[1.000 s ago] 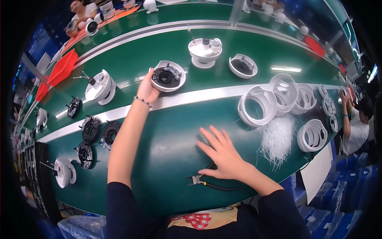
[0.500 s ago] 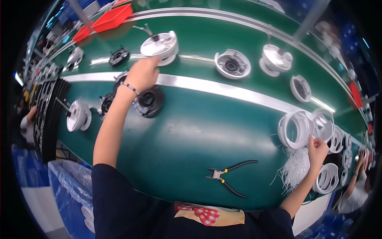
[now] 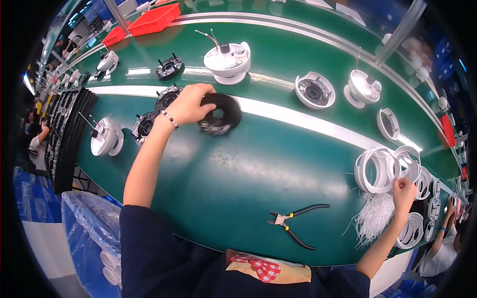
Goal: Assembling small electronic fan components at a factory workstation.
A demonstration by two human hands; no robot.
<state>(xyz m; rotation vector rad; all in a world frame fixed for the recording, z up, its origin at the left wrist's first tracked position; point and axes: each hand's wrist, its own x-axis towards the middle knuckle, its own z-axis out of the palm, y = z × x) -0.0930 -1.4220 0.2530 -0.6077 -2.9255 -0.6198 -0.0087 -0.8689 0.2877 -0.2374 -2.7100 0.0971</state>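
Note:
My left hand (image 3: 191, 105) has its thumb and fingers closed on a round black part (image 3: 229, 115) with a hole in its middle, blurred by motion. Two more black round parts, one by the wrist (image 3: 165, 101) and one lower on the left (image 3: 144, 127), lie beside that forearm. At the right, my right hand (image 3: 405, 193) pinches the lower edge of a white plastic ring (image 3: 416, 158). Another white ring part (image 3: 363, 171) stands just left of it. Below them lies a bundle of thin white strips (image 3: 375, 216), possibly cable ties.
Cutting pliers (image 3: 281, 218) lie open-jawed near the front edge. White domed housings stand behind (image 3: 227, 64) and at the left (image 3: 106, 138). Across the white strip are a white bowl-shaped part (image 3: 314, 91) and a red tray (image 3: 155, 19). Stacked black trays (image 3: 67, 134) stand far left.
My left hand has come down from the white housing at the back and taken hold of the round black part, which has shifted. The right hand stays at the white ring.

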